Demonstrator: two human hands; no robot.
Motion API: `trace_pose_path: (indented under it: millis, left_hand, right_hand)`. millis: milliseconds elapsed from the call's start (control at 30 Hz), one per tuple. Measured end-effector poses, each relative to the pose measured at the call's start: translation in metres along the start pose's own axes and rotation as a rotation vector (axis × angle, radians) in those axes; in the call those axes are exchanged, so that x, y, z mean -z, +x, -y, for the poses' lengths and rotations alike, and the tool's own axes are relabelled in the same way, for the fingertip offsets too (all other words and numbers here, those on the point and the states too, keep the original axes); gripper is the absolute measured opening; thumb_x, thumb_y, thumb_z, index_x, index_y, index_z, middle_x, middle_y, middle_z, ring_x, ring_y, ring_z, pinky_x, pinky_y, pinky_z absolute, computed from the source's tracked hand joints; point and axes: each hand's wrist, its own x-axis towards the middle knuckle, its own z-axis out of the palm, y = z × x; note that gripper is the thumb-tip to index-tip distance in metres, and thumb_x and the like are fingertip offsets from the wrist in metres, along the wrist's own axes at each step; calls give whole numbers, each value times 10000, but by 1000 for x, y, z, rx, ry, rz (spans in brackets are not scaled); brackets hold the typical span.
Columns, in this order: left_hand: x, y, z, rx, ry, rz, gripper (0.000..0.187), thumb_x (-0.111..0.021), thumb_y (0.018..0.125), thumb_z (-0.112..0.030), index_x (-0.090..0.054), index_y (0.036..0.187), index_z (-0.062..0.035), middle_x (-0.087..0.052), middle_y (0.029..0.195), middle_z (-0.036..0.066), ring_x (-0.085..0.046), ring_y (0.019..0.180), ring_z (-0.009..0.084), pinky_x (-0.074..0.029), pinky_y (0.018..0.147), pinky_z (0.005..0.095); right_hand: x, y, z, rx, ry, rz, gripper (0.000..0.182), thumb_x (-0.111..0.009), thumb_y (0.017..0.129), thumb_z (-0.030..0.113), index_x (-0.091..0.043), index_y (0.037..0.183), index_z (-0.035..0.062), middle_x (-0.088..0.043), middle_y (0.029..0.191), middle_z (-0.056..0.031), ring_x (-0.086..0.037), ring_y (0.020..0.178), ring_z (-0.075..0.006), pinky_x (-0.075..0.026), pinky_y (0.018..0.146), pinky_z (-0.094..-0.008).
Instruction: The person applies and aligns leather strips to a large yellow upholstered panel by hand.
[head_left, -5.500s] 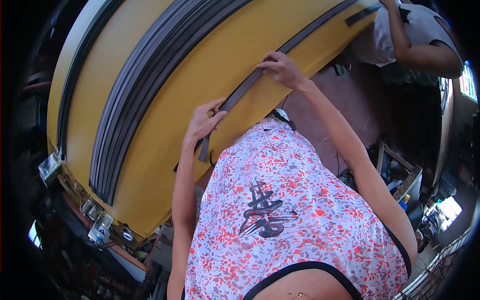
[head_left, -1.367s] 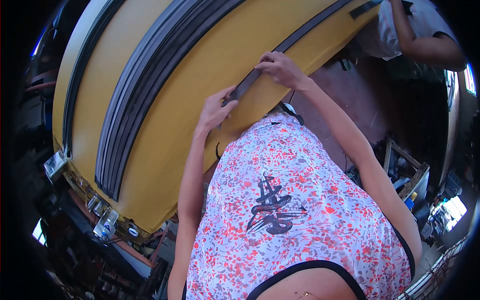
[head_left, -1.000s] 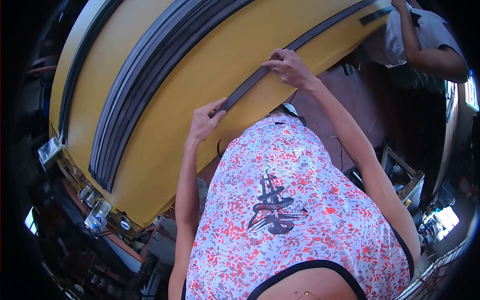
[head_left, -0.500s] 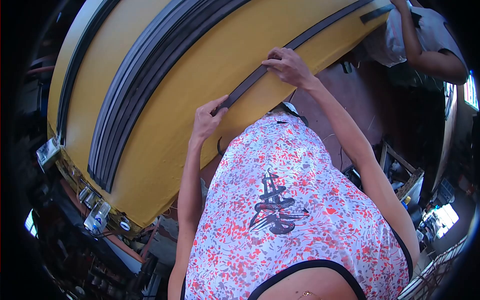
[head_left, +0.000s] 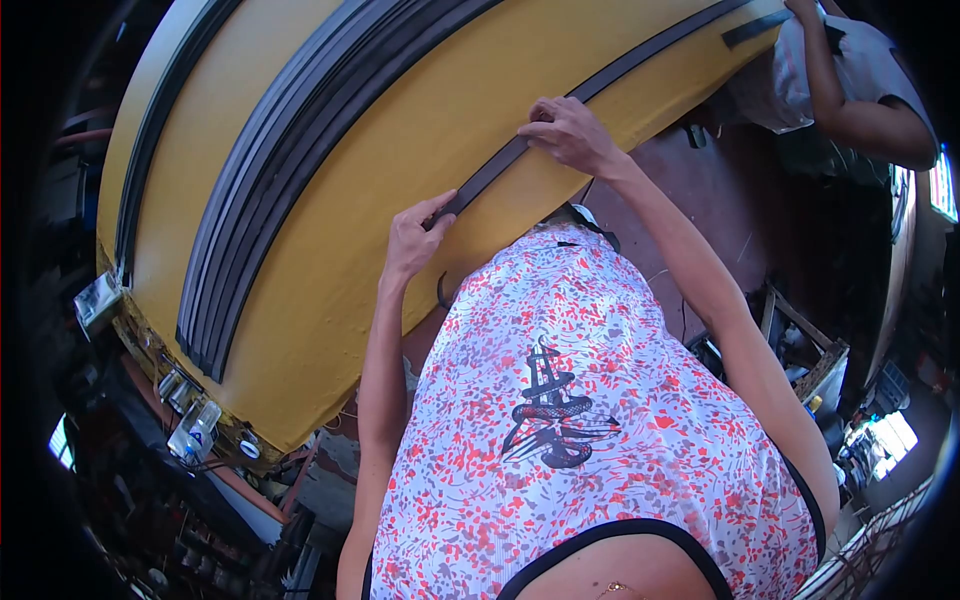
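A long, narrow dark strip [head_left: 490,178] lies along the near part of a yellow tabletop [head_left: 330,300]. My left hand [head_left: 412,238] is closed on the strip's near end, thumb and fingers on either side of it. Farther up the strip, my right hand [head_left: 572,135] has its fingers curled and pressed together over the strip, pinching it. The strip runs on past my right hand toward the far end of the table. Left of my hands, a row of similar dark and grey strips [head_left: 262,190] lies side by side.
Another dark band [head_left: 140,150] lies on the table's far left. At the upper right, a co-worker in a light shirt [head_left: 860,75] reaches to the table beside a short dark strip [head_left: 752,30]. Small containers [head_left: 195,430] crowd below the left table edge. A wooden frame [head_left: 805,340] stands at right.
My right hand has shifted slightly left, along the strip toward my left hand. My left hand stays at the strip's end.
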Motion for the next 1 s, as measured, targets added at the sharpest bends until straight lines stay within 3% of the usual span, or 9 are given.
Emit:
trace_pose_path:
  millis: [333, 400, 633, 833, 900, 1000]
  left_hand:
    - [-1, 1, 6, -26, 23, -29, 393, -698, 860, -151, -673, 1249, -97, -707, 1169, 134, -687, 1008, 252, -524, 886, 342]
    - [-4, 2, 10, -129, -2, -72, 433, -721, 846, -117, -668, 1276, -109, -717, 960, 99, -564, 620, 108, -498, 634, 275]
    - [-5, 4, 11, -141, -20, -68, 426, -712, 848, -106, -670, 1272, -103, -716, 947, 86, -562, 622, 106, -498, 635, 270]
    - [-5, 4, 13, -137, -3, -45, 425, -699, 846, -95, -668, 1270, -97, -724, 955, 93, -569, 622, 110, -501, 637, 276]
    - [-5, 4, 13, -261, 61, -92, 427, -692, 843, -86, -664, 1269, -89, -730, 968, 105, -604, 673, 136, -512, 681, 291]
    - [-1, 2, 6, -108, 63, -21, 423, -688, 841, -80, -663, 1263, -80, -731, 985, 124, -648, 767, 166, -522, 754, 302]
  right_hand:
    - [-7, 8, 23, 50, 100, 8, 187, -682, 845, 138, -719, 1028, 131, -637, 1004, -63, -608, 939, -266, -476, 839, -380]
    - [-9, 9, 23, 74, 86, 22, 165, -674, 851, 141, -717, 1010, 132, -632, 997, -59, -606, 929, -263, -470, 836, -375]
    - [-8, 11, 22, 83, 77, 17, 115, -687, 853, 164, -706, 964, 136, -606, 957, -44, -607, 937, -234, -442, 828, -370]
    - [-11, 10, 34, 72, 89, 31, 199, -658, 844, 121, -699, 1038, 141, -630, 986, -50, -608, 928, -261, -468, 852, -366]
    - [-16, 11, 39, 116, 101, 42, 239, -661, 824, 108, -697, 1057, 144, -634, 988, -49, -612, 949, -260, -470, 867, -376]
    - [-23, 12, 44, 147, 89, 14, 239, -671, 809, 112, -705, 1042, 152, -635, 987, -47, -614, 958, -255, -464, 865, -380]
